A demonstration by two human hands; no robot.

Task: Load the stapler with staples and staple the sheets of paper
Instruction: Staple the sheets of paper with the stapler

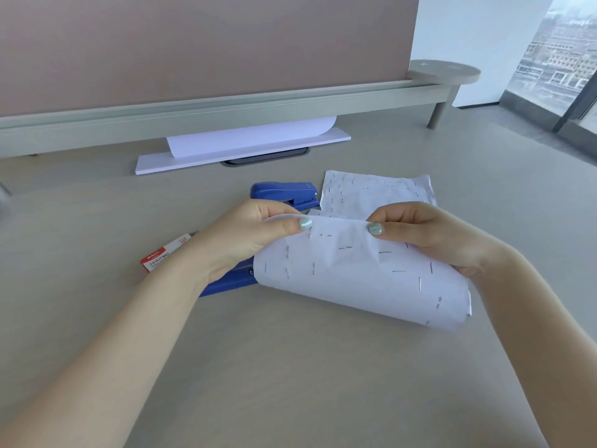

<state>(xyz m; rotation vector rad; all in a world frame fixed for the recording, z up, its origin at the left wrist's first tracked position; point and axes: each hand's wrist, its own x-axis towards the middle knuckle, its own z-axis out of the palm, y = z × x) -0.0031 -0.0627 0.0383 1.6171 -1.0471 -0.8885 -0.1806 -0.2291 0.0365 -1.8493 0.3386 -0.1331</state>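
Note:
My left hand [248, 236] and my right hand [429, 237] both pinch the top edge of a folded bundle of white sheets [361, 279] studded with several staples. The bundle curls over and rests on the desk in front of me. A blue stapler [284, 193] lies just behind my left hand, partly hidden by it. Another blue stapler part [226, 281] shows under my left wrist and the sheets. A red and white staple box [164, 253] lies to the left of my left wrist. A second stapled sheet [378, 190] lies flat behind the bundle.
A stack of clean white paper [242, 150] lies at the back of the desk under a rail, with one sheet curled up on it. A pink partition [206, 43] closes the back. A round side shelf [445, 71] stands at the back right, next to a window.

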